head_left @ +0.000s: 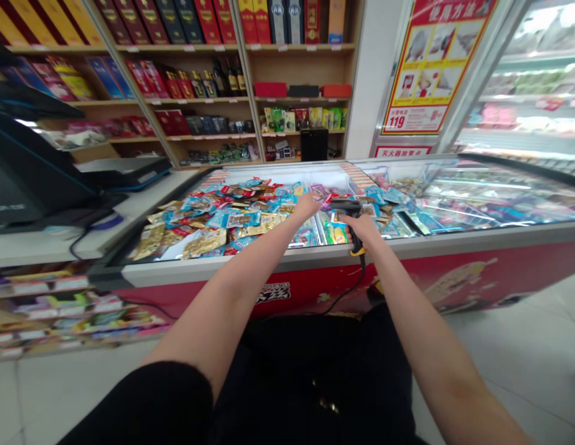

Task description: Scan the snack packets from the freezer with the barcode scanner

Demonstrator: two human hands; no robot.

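My right hand (363, 230) is closed round the handle of a black barcode scanner (347, 207) with a yellow base. The scanner's cable hangs down over the freezer front. Its head points left over the open chest freezer (287, 262). My left hand (308, 204) reaches into the freezer and closes on a small packet (321, 196) among the wrapped ice creams; I cannot make the packet out clearly. Several blue, gold and red ice cream packets (222, 219) fill the left half of the freezer.
A checkout counter (130, 210) with a black till screen (32, 167) stands at the left. Wooden shelves (250, 99) of boxed bottles and goods line the back wall. A second glass-lidded freezer section (491, 198) lies to the right. White tiled floor (538, 346) runs below.
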